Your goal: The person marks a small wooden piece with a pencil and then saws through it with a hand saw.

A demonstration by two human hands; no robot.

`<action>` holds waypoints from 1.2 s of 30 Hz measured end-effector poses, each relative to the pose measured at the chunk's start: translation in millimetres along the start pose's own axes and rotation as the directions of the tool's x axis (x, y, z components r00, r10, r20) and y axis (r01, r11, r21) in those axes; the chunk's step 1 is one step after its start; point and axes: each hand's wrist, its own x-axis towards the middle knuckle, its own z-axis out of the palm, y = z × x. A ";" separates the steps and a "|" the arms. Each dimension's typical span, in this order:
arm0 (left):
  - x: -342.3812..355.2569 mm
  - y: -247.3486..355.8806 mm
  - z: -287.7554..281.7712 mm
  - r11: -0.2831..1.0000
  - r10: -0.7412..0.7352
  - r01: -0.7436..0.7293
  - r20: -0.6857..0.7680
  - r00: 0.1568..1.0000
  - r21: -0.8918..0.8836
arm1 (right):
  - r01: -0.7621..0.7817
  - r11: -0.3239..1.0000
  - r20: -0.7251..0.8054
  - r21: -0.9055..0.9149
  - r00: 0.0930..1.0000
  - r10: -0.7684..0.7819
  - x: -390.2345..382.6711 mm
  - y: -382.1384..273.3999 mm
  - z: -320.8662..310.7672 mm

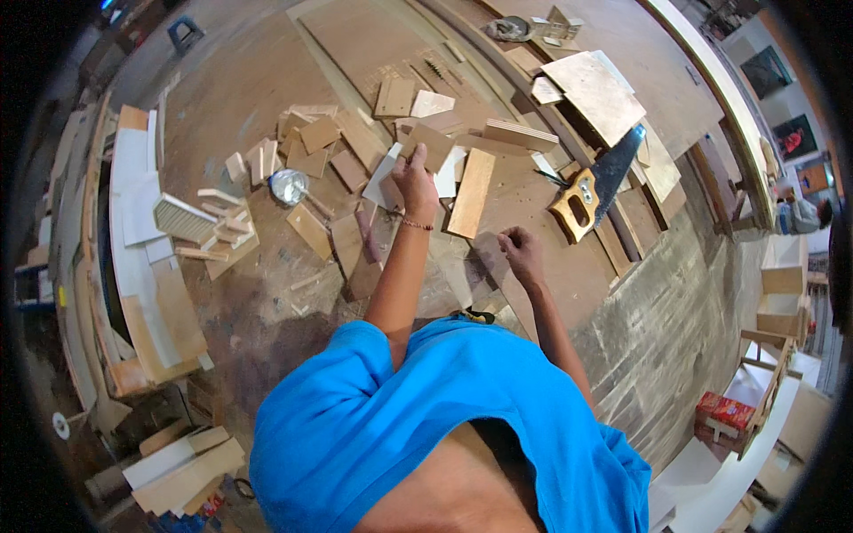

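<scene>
My left hand [415, 182] grips a small tan board [430, 140] raised among loose wood pieces. A longer light board [472, 192] lies just to its right. Below that board, my right hand [522, 252] has curled fingers over a brown sheet [560, 266]; whether anything is inside them I cannot tell. Farther right, a handsaw [582, 202] with a wooden handle rests on wood. A round metal can [289, 187] with a stick in it stands left of my left hand.
Wooden offcuts [313, 142] are scattered ahead, with a small slatted wooden piece [187, 219] at left. Long boards [144, 293] line the left side. A red carton [724, 413] sits at lower right. Another person [795, 216] is at the far right beyond a pale beam [742, 147].
</scene>
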 end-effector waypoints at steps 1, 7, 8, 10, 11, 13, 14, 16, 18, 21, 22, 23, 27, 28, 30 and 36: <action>8.9 4.5 -4.8 1.000 -0.021 0.022 -0.051 0.998 0.022 | -0.001 1.000 0.009 0.002 1.000 0.001 -0.9 0.0 0.8; 65.7 27.3 -46.9 0.977 -0.187 0.206 -0.230 0.955 0.060 | -0.049 0.999 0.057 -0.006 0.997 0.049 0.7 14.5 11.7; 79.4 28.5 -55.7 0.980 -0.195 0.198 -0.234 0.953 -0.009 | -0.063 0.998 0.064 -0.004 0.996 0.063 1.1 14.3 14.1; 103.3 41.6 -62.6 0.972 -0.071 0.018 -0.224 0.972 -0.234 | -0.055 0.997 0.074 -0.054 0.996 0.059 5.1 15.7 18.4; 107.9 46.0 -61.6 0.937 -0.011 -0.069 -0.227 0.974 -0.342 | -0.052 0.996 0.077 -0.078 0.995 0.058 7.3 12.3 19.4; 108.9 47.1 -58.6 0.934 -0.122 0.040 -0.211 0.970 -0.354 | -0.061 0.998 0.070 0.009 0.996 0.061 7.6 6.4 20.8; 106.9 42.5 -49.0 0.926 -0.186 0.107 -0.191 0.964 -0.361 | -0.067 0.996 0.051 0.053 0.997 0.065 9.0 2.1 19.2; 85.9 20.5 -33.8 0.945 -0.231 0.189 -0.134 0.964 -0.268 | -0.039 0.998 0.081 0.051 0.996 0.035 11.3 -1.3 16.6; 50.3 -11.0 -20.8 0.944 -0.307 0.306 0.015 0.952 -0.126 | 0.039 0.999 0.002 0.012 0.999 -0.039 18.3 10.6 14.8; -11.4 -51.7 -7.5 0.900 -0.433 0.388 0.287 0.855 0.199 | -0.064 0.998 -0.215 0.010 0.975 0.065 19.4 1.7 -3.7; -31.1 -64.3 1.5 0.869 -0.476 0.375 0.336 0.813 0.323 | -0.046 0.999 -0.323 -0.013 0.946 0.039 22.7 4.9 -11.7; -45.4 -75.2 10.6 0.853 -0.477 0.318 0.371 0.796 0.414 | -0.027 0.999 -0.423 -0.038 0.906 0.008 26.6 7.0 -20.0; -82.9 -99.5 28.3 0.737 -0.452 0.014 0.479 0.752 0.675 | 0.037 0.891 -0.527 -0.452 0.795 -0.301 34.0 23.4 -62.5; -87.0 -102.4 31.4 0.698 -0.438 -0.070 0.503 0.745 0.713 | 0.002 0.899 -0.548 -0.438 0.792 -0.268 34.6 27.9 -69.5; -90.8 -107.5 34.3 0.614 -0.449 -0.181 0.529 0.720 0.768 | -0.082 0.913 -0.595 -0.399 0.781 -0.189 32.1 42.4 -79.6; -86.4 -135.9 53.6 0.419 -0.395 -0.485 0.635 0.664 0.768 | -0.202 0.924 -0.648 -0.324 0.759 -0.061 20.2 73.2 -87.0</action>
